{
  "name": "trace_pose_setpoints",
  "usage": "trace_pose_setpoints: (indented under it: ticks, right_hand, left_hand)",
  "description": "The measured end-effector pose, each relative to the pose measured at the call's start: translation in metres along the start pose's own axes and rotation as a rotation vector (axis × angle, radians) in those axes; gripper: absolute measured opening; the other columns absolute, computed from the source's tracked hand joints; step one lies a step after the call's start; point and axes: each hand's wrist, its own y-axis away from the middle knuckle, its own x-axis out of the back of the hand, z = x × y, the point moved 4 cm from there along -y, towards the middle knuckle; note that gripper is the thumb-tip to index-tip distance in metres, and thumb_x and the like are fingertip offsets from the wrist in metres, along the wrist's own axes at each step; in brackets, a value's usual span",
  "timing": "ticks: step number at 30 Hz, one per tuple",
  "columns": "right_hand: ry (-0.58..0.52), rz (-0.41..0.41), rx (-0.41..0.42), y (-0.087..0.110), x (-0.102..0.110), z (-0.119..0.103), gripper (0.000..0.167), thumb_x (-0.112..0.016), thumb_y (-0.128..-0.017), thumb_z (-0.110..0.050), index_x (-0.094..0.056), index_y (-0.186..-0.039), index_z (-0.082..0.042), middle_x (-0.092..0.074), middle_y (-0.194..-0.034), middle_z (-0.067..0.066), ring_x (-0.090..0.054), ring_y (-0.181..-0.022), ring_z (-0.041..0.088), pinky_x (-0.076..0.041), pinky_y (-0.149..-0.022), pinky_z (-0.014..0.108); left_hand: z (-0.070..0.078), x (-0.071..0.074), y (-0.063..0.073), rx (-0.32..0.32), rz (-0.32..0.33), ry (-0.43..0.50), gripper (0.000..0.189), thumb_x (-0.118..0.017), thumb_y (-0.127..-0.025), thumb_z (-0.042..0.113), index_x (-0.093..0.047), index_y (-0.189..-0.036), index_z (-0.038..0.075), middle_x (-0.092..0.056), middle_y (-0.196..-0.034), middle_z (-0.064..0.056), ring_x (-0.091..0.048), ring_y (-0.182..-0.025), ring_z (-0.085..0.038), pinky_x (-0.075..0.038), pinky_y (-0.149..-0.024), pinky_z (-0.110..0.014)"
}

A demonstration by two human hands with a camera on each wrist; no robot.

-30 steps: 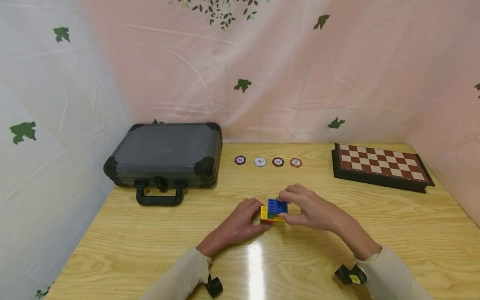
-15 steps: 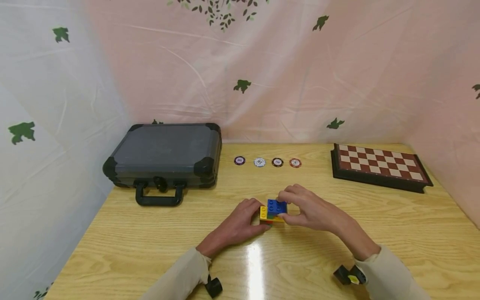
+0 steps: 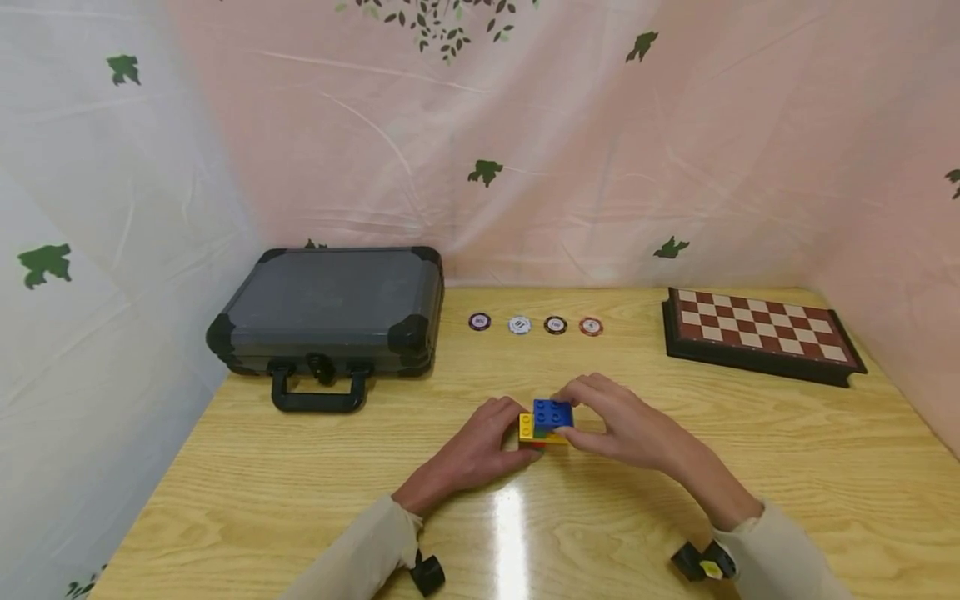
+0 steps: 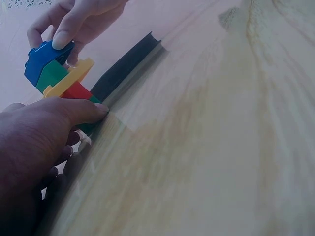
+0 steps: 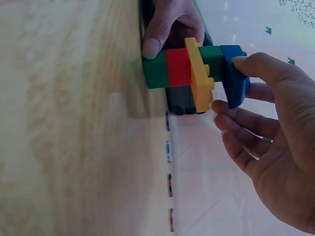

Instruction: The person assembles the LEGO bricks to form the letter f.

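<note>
A stack of toy building bricks stands on the table in front of me. From the bottom it has a green brick (image 5: pixel 155 70), a red brick (image 5: pixel 177 67), a yellow flat brick (image 5: pixel 199 78), another green brick (image 5: pixel 211 61) and a sloped blue brick (image 3: pixel 552 413) on top. My left hand (image 3: pixel 483 450) grips the stack low down, its thumb against the bottom green brick. Between thumb and fingers, my right hand (image 3: pixel 626 425) pinches the blue brick, which sits on the upper green one. The left hand's fingertips are hidden behind the stack in the head view.
At the back left lies a grey case (image 3: pixel 330 300) with a black handle. A row of several poker chips (image 3: pixel 520 325) runs along the back. A folded chessboard (image 3: pixel 761 329) lies at the back right of the wooden table (image 3: pixel 300 492). Patterned cloth hangs behind.
My right hand has shifted slightly, its wrist a little lower and its fingers a bit further left on the blue brick. The left hand and the stack stay in place.
</note>
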Motion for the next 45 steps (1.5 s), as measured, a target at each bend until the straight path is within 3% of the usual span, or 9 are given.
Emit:
trace_pose_setpoints:
  ticks: [9, 17, 26, 37, 45]
  right_hand:
    - [-0.065, 0.11, 0.083, 0.006, -0.005, 0.007, 0.031, -0.077, -0.095, -0.012, -0.067, -0.124, -0.012, -0.064, -0.111, -0.005, -0.062, -0.097, 0.017, -0.056, -0.081, 0.042]
    - [-0.063, 0.134, 0.102, 0.006, -0.005, 0.006, 0.03, -0.078, -0.093, -0.01, -0.069, -0.121, -0.011, -0.063, -0.108, -0.004, -0.061, -0.094, 0.019, -0.056, -0.077, 0.04]
    - [-0.067, 0.154, 0.085, 0.008, -0.008, 0.008, 0.037, -0.079, -0.093, -0.011, -0.067, -0.127, -0.015, -0.063, -0.11, -0.007, -0.061, -0.096, 0.021, -0.055, -0.079, 0.042]
    - [-0.101, 0.13, -0.042, 0.013, -0.01, 0.017, 0.047, -0.078, -0.095, -0.023, -0.062, -0.137, -0.01, -0.063, -0.117, -0.004, -0.059, -0.105, 0.023, -0.052, -0.085, 0.049]
    - [-0.182, 0.116, -0.045, 0.02, -0.016, 0.029, 0.044, -0.079, -0.094, -0.019, -0.062, -0.133, -0.009, -0.064, -0.114, -0.006, -0.059, -0.102, 0.019, -0.052, -0.086, 0.039]
  left_hand:
    - [0.002, 0.0, 0.0, -0.011, 0.006, -0.016, 0.037, -0.078, -0.094, 0.031, -0.065, -0.125, 0.014, -0.061, -0.117, 0.004, -0.053, -0.107, -0.014, -0.046, -0.096, -0.035]
    - [0.001, 0.0, 0.0, -0.004, 0.008, -0.014, 0.038, -0.079, -0.094, 0.032, -0.064, -0.124, 0.014, -0.061, -0.116, 0.004, -0.052, -0.106, -0.013, -0.045, -0.095, -0.035]
    - [0.0, 0.0, 0.001, 0.008, 0.01, -0.015, 0.038, -0.079, -0.094, 0.031, -0.065, -0.124, 0.014, -0.061, -0.116, 0.004, -0.053, -0.108, -0.014, -0.045, -0.097, -0.036]
    - [0.001, 0.0, 0.001, 0.008, 0.004, -0.017, 0.038, -0.079, -0.093, 0.031, -0.064, -0.123, 0.014, -0.061, -0.117, 0.004, -0.053, -0.108, -0.014, -0.045, -0.096, -0.036]
    - [0.001, 0.0, 0.0, 0.012, -0.006, -0.017, 0.04, -0.08, -0.092, 0.032, -0.064, -0.125, 0.014, -0.061, -0.118, 0.004, -0.052, -0.107, -0.013, -0.045, -0.097, -0.035]
